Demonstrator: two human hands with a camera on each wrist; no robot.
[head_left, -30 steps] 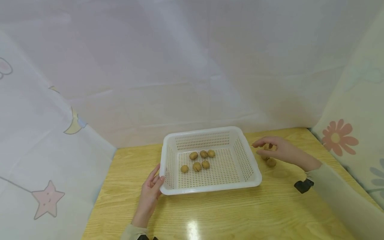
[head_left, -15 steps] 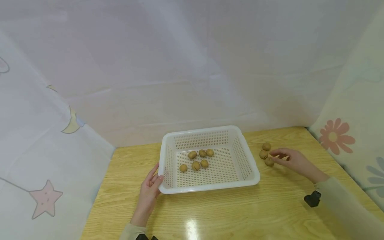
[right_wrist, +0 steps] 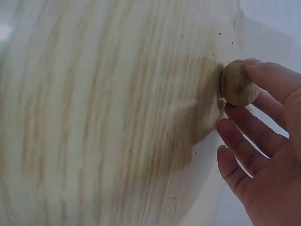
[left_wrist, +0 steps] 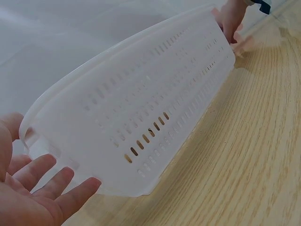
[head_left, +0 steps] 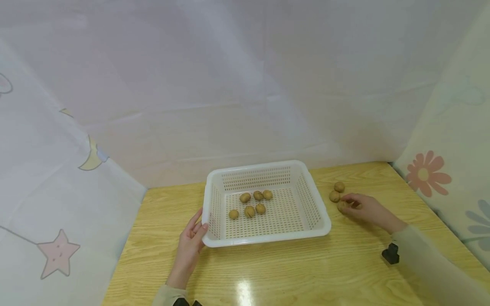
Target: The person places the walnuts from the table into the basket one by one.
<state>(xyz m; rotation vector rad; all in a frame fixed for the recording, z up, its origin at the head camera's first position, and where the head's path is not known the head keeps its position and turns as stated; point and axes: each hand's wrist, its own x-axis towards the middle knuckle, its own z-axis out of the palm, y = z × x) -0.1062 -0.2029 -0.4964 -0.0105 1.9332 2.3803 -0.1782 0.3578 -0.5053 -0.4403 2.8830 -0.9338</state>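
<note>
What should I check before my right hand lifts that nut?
1. Right hand pinching the nut: ok.
2. Pinch firm enough: cannot tell.
3. Nut well apart from the two loose nuts: not ok, they sit close by.
4. Left hand holding the basket: ok, thumb over its edge.
5. Space in the basket: ok, six nuts inside, bare room on the right.

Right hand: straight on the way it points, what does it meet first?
Beyond the walnut the right hand pinches, probably the neighbouring walnut ahead-left, then maybe the white basket. Exact line and depth are unclear.
</note>
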